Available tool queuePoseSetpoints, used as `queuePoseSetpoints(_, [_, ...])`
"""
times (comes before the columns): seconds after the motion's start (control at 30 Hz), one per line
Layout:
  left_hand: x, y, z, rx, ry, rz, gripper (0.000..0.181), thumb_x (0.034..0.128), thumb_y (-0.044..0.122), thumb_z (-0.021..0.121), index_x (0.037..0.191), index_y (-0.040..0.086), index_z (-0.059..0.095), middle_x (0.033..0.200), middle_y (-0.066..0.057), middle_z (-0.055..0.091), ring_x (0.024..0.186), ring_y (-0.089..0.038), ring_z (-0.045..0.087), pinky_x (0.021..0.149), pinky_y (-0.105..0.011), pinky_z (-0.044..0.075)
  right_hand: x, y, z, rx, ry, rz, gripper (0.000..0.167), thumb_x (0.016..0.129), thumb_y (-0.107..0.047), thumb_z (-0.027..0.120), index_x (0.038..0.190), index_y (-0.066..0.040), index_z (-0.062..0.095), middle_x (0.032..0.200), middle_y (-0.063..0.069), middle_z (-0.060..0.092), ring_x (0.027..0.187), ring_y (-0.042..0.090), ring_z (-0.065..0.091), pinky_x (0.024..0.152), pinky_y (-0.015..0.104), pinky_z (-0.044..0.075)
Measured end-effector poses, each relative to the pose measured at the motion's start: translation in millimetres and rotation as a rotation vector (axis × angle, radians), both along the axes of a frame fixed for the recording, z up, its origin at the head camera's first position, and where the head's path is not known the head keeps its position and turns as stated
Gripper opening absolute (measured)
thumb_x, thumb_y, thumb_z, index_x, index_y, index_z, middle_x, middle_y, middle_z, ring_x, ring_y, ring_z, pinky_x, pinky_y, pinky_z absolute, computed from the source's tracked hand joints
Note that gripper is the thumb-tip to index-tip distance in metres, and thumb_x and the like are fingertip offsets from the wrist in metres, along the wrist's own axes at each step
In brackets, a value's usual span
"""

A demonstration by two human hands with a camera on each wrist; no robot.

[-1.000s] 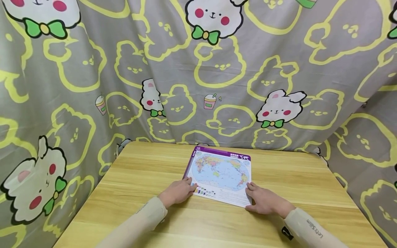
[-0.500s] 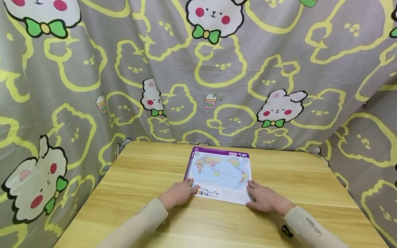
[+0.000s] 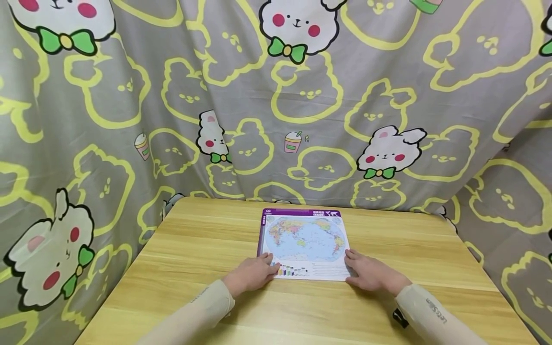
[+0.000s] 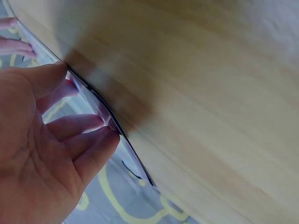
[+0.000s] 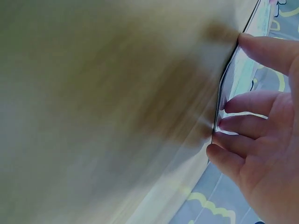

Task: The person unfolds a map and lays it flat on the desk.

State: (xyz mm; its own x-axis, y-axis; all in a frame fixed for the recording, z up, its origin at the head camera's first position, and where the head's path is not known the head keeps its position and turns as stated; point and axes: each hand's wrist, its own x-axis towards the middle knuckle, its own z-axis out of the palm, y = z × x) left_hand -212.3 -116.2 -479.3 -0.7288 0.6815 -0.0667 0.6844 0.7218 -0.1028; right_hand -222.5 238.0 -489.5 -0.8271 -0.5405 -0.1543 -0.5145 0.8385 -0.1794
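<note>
A flat world map board point(image 3: 304, 239) with a purple top band lies on the wooden table in the head view, nearly square to me. My left hand point(image 3: 252, 273) rests at its near left corner, one finger over the printed surface. In the left wrist view, the thumb and the fingertips touch the board's dark edge, with the fingers only slightly bent. At the near right corner, my right hand point(image 3: 370, 271) touches the side edge. The right wrist view shows its spread, relaxed fingers point(image 5: 247, 126) and thumb against that edge. The board's underside is hidden.
The wooden table point(image 3: 194, 239) extends around the board on all sides. A grey curtain point(image 3: 258, 96) with rabbit prints hangs behind it and at both sides. Near my right sleeve point(image 3: 431, 311) is a small black strap point(image 3: 400, 317).
The map board has turned counterclockwise, so its near edge is now almost level. Its top has shifted left and slightly nearer. Both hands have moved slightly along with it.
</note>
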Motion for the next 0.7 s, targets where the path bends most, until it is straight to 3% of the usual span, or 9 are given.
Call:
queuePoseSetpoints(0.47, [5.7, 5.6, -0.7, -0.05, -0.003, -0.032, 0.038, 0.0978, 0.033, 0.051, 0.134, 0.022, 0.056, 0.136, -0.013, 0.05, 0.125, -0.028, 0.048, 0.092, -0.037, 0.049, -8.4, 7, 3.1, -0.005, 0.005, 0.041, 0.059, 0.089, -0.026, 0.063, 0.132, 0.01, 0.048, 0.141, 0.027, 0.039, 0.131, 0.04, 0.036, 0.105, 0.051, 0.033])
queuePoseSetpoints(0.7, [9.1, 8.2, -0.7, -0.049, -0.03, -0.006, 0.039, 0.0982, 0.034, 0.05, 0.136, 0.025, 0.054, 0.139, -0.012, 0.048, 0.127, -0.027, 0.046, 0.094, -0.038, 0.048, -13.1, 9, 5.1, -0.011, -0.006, 0.047, 0.057, 0.088, -0.023, 0.064, 0.131, 0.011, 0.048, 0.141, 0.028, 0.039, 0.13, 0.042, 0.036, 0.105, 0.052, 0.032])
